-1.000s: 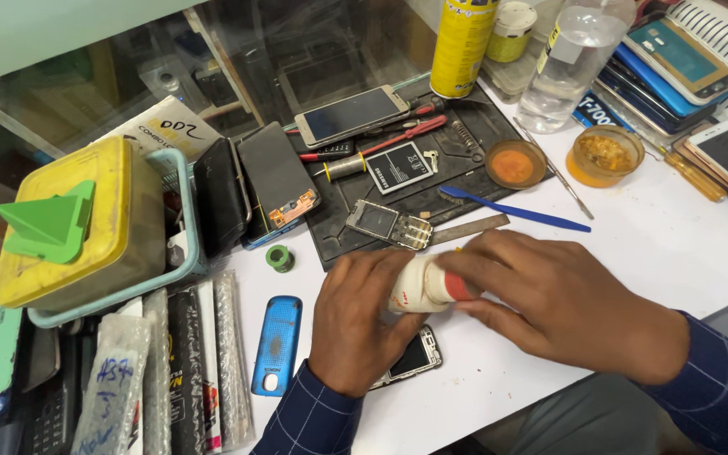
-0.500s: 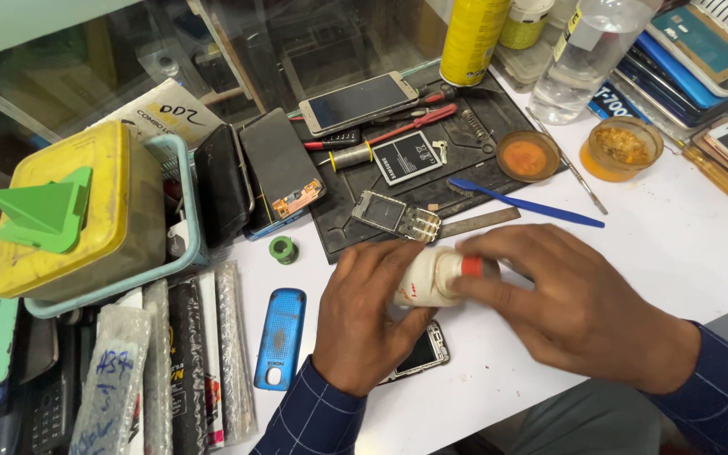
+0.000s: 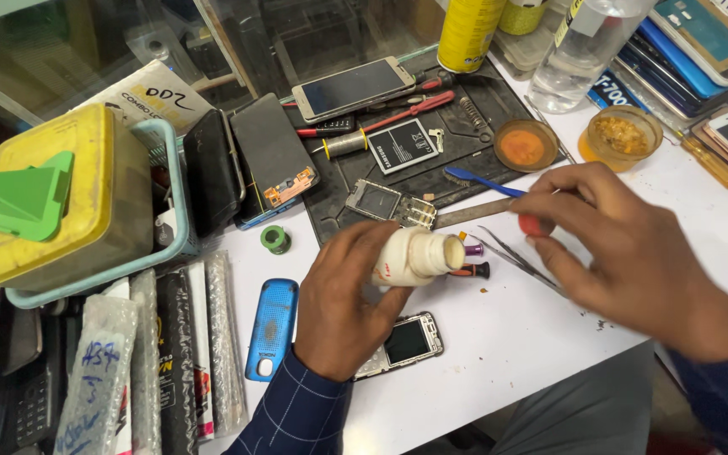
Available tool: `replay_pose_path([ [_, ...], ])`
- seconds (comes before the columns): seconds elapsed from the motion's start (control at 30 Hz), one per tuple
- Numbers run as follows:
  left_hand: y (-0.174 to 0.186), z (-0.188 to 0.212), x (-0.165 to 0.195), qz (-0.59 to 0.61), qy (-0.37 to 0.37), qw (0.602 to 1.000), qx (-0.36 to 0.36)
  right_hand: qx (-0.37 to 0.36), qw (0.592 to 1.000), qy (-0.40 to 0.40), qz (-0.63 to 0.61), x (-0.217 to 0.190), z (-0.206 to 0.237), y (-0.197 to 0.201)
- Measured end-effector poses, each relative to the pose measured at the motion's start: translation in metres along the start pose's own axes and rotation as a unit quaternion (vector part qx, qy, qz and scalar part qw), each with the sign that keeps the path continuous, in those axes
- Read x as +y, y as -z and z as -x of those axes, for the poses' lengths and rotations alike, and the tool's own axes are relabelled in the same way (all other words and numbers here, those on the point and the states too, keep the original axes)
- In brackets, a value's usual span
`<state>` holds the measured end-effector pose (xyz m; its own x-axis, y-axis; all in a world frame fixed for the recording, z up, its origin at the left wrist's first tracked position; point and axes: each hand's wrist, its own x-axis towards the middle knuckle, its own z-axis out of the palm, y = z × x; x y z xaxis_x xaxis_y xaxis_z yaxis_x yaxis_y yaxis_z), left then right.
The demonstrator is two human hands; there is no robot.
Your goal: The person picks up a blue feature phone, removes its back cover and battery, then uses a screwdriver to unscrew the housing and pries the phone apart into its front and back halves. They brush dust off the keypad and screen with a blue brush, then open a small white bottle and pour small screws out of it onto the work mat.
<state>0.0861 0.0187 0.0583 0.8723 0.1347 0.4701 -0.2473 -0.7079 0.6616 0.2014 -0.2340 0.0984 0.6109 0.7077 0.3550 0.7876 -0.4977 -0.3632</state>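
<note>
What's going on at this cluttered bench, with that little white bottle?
A person sits at a white table strewn with phone parts. The left hand holds a small white bottle on its side, its mouth open. The right hand pinches a small red cap just clear of the bottle. A stripped phone lies under the left hand, a blue phone beside it, and tweezers near the right.

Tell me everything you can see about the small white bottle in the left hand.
The small white bottle looks like glossy plastic, cream-white, with a faint red mark on its side. It is held almost on its side above the white table, its wide ribbed neck pointing right. The neck is uncovered; the right hand holds a small red cap a little apart from it. Only the left hand touches the bottle, wrapping its base. Its contents cannot be seen.
</note>
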Motion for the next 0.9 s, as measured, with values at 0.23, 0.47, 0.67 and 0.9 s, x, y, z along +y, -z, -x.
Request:
replay_pose_path([
  [0.23, 0.0, -0.001, -0.001, -0.002, -0.04, 0.999, 0.032, -0.103, 0.977, -0.073, 0.171, 0.041, -0.003, -0.012],
  [0.47, 0.001, -0.001, -0.005, -0.005, -0.004, 0.997, 0.076, -0.093, 0.983, -0.12, 0.107, 0.018, 0.014, -0.028],
  [0.67, 0.001, 0.0, -0.005, 0.022, -0.017, 0.995, 0.09, -0.075, 0.977, -0.165, 0.109, 0.005, 0.017, -0.037],
  [0.9, 0.004, 0.002, -0.003, 0.075, -0.043, 0.994, 0.069, -0.063, 0.96, -0.222, 0.156, 0.006, 0.013, -0.028],
])
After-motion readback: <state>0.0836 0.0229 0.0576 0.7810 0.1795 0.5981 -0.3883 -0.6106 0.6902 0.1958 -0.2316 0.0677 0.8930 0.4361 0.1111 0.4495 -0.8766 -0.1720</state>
